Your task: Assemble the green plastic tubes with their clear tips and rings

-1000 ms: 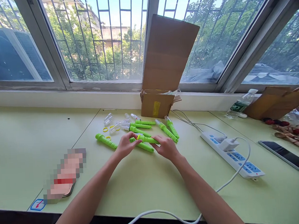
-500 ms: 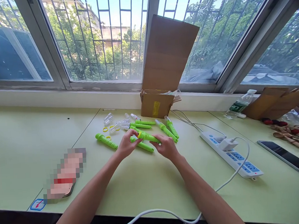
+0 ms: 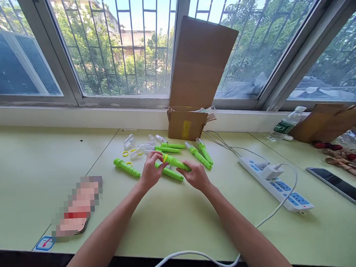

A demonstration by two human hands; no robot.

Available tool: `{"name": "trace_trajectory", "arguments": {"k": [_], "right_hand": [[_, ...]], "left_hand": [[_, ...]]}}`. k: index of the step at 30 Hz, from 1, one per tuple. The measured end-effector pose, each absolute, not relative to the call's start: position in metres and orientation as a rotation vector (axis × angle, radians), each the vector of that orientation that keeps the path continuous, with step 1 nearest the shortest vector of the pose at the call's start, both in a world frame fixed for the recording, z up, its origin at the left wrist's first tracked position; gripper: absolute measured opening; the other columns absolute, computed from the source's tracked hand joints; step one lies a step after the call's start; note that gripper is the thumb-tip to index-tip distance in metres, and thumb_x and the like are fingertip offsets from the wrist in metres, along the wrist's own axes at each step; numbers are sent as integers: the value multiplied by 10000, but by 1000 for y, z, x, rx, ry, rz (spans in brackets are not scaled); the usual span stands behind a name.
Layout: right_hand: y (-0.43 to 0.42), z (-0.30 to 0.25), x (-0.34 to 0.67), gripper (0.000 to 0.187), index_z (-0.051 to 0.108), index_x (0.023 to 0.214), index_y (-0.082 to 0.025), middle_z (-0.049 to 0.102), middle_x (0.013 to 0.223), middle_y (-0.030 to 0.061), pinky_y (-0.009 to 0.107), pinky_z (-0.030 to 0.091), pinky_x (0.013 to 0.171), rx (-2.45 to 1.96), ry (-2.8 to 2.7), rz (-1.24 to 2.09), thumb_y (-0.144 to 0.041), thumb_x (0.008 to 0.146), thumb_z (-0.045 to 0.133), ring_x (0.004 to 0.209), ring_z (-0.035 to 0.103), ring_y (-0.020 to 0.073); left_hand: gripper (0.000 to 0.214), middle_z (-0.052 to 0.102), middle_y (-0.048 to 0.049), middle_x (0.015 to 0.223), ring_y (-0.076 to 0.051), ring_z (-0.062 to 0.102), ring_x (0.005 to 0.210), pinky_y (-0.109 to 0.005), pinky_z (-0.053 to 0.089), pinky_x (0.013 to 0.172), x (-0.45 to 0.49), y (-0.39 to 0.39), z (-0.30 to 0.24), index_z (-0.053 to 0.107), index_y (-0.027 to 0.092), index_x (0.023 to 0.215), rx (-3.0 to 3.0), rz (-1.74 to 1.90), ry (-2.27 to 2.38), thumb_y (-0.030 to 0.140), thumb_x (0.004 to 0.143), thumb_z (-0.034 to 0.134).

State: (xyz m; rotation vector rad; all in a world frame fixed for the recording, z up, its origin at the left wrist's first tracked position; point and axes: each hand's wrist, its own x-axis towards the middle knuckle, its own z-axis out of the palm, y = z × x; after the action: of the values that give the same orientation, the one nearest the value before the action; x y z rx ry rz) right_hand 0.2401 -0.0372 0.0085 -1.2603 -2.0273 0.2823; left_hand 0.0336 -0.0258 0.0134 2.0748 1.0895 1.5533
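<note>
One green tube (image 3: 178,163) is held in front of the cardboard box (image 3: 180,127): fingers of the left hand (image 3: 151,172) pinch its end at a yellow ring (image 3: 165,159), and fingers of the right hand (image 3: 197,176) are wrapped about the opposite end. Clear plastic caps (image 3: 129,142) lie left of the box; a white power strip (image 3: 277,186) lies to its right.
</note>
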Motion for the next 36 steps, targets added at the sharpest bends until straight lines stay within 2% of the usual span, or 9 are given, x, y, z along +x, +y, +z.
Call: {"name": "trace_trajectory", "arguments": {"k": [19,29,36], "right_hand": [[-36,4,238,320,667,967,-208,682,747,26,261,421,613,-1205,-1952,378,-469,823,549,651,574,167],[-39,7,233,335,672,966,-207,656,719,4,247,411,575,-1189,-1908,503,-483,810,563,620,542,149],[-41,12,230,356,678,957,-200,625,674,-7,243,397,540,-1172,-1892,564,-498,803,558,578,501,138]], "left_hand": [[188,578,-27,847,-190,546,879,-329,435,820,36,-27,7,571,219,791,1971,1672,1170,384,760,656],[203,580,-21,815,-179,549,844,-325,442,802,34,-26,10,567,212,753,1929,1708,1114,384,742,673],[166,614,-26,823,-179,572,833,-315,443,769,39,-27,7,602,213,818,1917,1748,1164,365,772,647]]}}
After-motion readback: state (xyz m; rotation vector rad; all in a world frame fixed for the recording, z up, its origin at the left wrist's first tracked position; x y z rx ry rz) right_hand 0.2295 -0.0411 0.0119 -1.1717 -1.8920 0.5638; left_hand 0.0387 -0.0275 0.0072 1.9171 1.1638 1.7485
